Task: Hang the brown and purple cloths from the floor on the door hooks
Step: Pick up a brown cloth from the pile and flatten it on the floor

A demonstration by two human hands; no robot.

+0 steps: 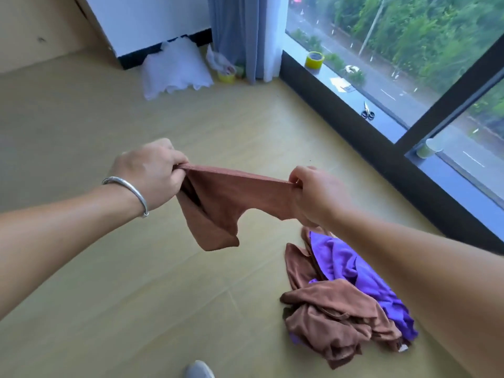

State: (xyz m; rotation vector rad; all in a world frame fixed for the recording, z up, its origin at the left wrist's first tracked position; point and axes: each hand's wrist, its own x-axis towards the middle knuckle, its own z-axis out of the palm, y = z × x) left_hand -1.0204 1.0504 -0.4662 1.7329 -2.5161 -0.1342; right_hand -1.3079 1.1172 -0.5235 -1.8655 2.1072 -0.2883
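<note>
A brown cloth (223, 203) is stretched in the air between both hands. My left hand (148, 173), with a silver bracelet on the wrist, pinches its left top corner. My right hand (313, 192) pinches the right top corner. The cloth's lower part hangs down to the left. On the floor below my right arm lies a heap of brown cloths (335, 320) with a purple cloth (351, 263) mixed in. No door or hooks are in view.
A white pillow (174, 69) leans at the far wall beside a blue curtain (234, 34). Yellow tape rolls (314, 59), scissors (367, 111) and a green cup (427, 149) sit on the window sill at right. A shoe tip (199, 369) shows at the bottom.
</note>
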